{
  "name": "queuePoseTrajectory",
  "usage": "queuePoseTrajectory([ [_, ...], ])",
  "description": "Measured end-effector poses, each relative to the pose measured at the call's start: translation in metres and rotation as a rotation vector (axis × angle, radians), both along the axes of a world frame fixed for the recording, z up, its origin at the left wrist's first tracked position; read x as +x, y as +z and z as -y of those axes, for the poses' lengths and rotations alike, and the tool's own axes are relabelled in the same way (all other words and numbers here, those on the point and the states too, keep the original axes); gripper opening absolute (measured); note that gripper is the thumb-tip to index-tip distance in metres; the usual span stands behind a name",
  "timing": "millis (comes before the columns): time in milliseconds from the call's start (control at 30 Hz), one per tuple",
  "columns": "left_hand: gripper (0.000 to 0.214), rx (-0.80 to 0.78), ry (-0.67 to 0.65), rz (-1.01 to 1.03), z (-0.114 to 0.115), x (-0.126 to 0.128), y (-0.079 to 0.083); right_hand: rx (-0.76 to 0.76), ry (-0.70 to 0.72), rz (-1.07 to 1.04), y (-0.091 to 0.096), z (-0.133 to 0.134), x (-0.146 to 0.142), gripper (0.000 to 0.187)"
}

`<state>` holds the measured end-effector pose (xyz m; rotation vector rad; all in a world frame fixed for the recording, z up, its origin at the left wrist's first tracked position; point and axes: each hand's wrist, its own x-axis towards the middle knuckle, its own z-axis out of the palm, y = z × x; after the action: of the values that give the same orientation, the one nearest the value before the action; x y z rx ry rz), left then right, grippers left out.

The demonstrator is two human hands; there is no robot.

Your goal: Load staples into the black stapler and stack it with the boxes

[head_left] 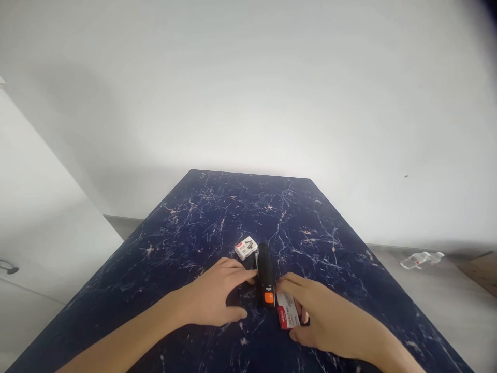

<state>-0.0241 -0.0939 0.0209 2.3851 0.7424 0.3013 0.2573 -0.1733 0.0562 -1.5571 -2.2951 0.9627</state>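
Note:
A black stapler with an orange button at its near end lies lengthwise in front of me on the dark blue marbled table. My left hand is open to its left, fingers apart, and the index fingertip reaches the stapler's left side. My right hand curls around a red and white staple box, just right of the stapler's near end. Part of that box is hidden by the fingers. A smaller white and red box with a dark printed picture rests by the stapler's far left end.
The table's far edge meets a pale wall. On the floor to the right lie clear plastic bottles, with a brown cardboard piece beside them. A white door or panel stands at the left.

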Motion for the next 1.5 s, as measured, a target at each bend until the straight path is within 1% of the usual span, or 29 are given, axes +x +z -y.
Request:
queuePoseTrajectory([
  [33,0.078,-0.006,-0.015,-0.029,-0.002,-0.004,0.003,-0.012,0.001,0.001,0.004,0.0,0.0,0.031],
  [67,0.08,-0.012,-0.028,-0.063,-0.005,-0.01,0.006,-0.029,0.007,-0.004,0.009,0.001,0.001,0.033],
  [167,0.086,-0.043,-0.038,-0.135,-0.019,-0.03,0.018,-0.097,0.045,-0.05,0.025,0.005,0.006,0.046],
  [233,0.084,-0.065,-0.005,-0.138,-0.027,-0.039,0.021,-0.129,0.077,-0.082,0.032,0.009,0.008,0.052],
  [300,0.081,-0.06,0.048,-0.142,-0.029,-0.041,0.019,-0.123,0.099,-0.115,0.034,0.011,0.007,0.058],
  [367,0.085,-0.033,0.101,-0.144,-0.026,-0.036,0.014,-0.027,0.077,-0.152,0.032,0.011,0.001,0.06],
  [433,0.096,-0.039,0.123,-0.11,-0.021,-0.028,0.01,0.169,0.017,-0.172,0.026,0.008,-0.011,0.056],
  [500,0.104,-0.127,0.092,-0.034,-0.018,-0.022,0.01,0.4,-0.024,-0.158,0.02,0.001,-0.027,0.05],
  [533,0.103,-0.196,0.061,0.011,-0.019,-0.02,0.01,0.489,-0.019,-0.147,0.017,-0.003,-0.035,0.047],
  [600,0.093,-0.341,-0.002,0.107,-0.026,-0.022,0.011,0.6,0.016,-0.117,0.011,-0.013,-0.054,0.043],
  [667,0.079,-0.456,-0.027,0.183,-0.037,-0.029,0.011,0.646,0.036,-0.063,0.005,-0.022,-0.072,0.039],
  [700,0.076,-0.498,-0.03,0.199,-0.043,-0.033,0.011,0.651,0.047,-0.031,0.002,-0.026,-0.079,0.037],
  [767,0.077,-0.538,-0.045,0.183,-0.051,-0.04,0.011,0.647,0.074,0.018,-0.005,-0.032,-0.089,0.035],
  [833,0.084,-0.491,-0.073,0.112,-0.052,-0.044,0.015,0.659,0.059,0.026,-0.011,-0.034,-0.087,0.035],
  [867,0.089,-0.433,-0.087,0.069,-0.049,-0.045,0.017,0.679,0.018,0.018,-0.013,-0.033,-0.081,0.033],
  [933,0.095,-0.283,-0.093,-0.017,-0.039,-0.041,0.021,0.708,-0.13,0.002,-0.015,-0.031,-0.064,0.029],
  [967,0.094,-0.209,-0.083,-0.048,-0.033,-0.038,0.021,0.69,-0.207,-0.002,-0.016,-0.029,-0.053,0.031],
  [1000,0.089,-0.148,-0.067,-0.07,-0.027,-0.034,0.02,0.634,-0.265,-0.007,-0.017,-0.027,-0.043,0.037],
  [1033,0.084,-0.102,-0.049,-0.083,-0.022,-0.029,0.018,0.537,-0.295,-0.025,-0.018,-0.026,-0.034,0.045],
  [1067,0.08,-0.067,-0.024,-0.085,-0.016,-0.024,0.015,0.416,-0.3,-0.056,-0.019,-0.025,-0.027,0.054],
  [1133,0.08,-0.011,0.04,-0.062,-0.009,-0.013,0.006,0.176,-0.249,-0.156,-0.023,-0.024,-0.021,0.067],
  [1167,0.081,0.012,0.077,-0.036,-0.006,-0.007,0.001,0.097,-0.22,-0.211,-0.024,-0.023,-0.022,0.07],
  [1200,0.082,0.028,0.114,-0.003,-0.004,-0.002,-0.004,0.052,-0.199,-0.259,-0.026,-0.023,-0.024,0.071],
  [1267,0.083,0.036,0.169,0.067,-0.002,0.006,-0.01,0.037,-0.191,-0.321,-0.027,-0.022,-0.032,0.073],
  [1333,0.087,0.013,0.193,0.114,-0.002,0.012,-0.013,0.047,-0.214,-0.343,-0.027,-0.021,-0.04,0.074],
  [1500,0.093,-0.007,0.181,0.141,-0.003,0.014,-0.012,0.034,-0.273,-0.361,-0.027,-0.018,-0.045,0.074],
])
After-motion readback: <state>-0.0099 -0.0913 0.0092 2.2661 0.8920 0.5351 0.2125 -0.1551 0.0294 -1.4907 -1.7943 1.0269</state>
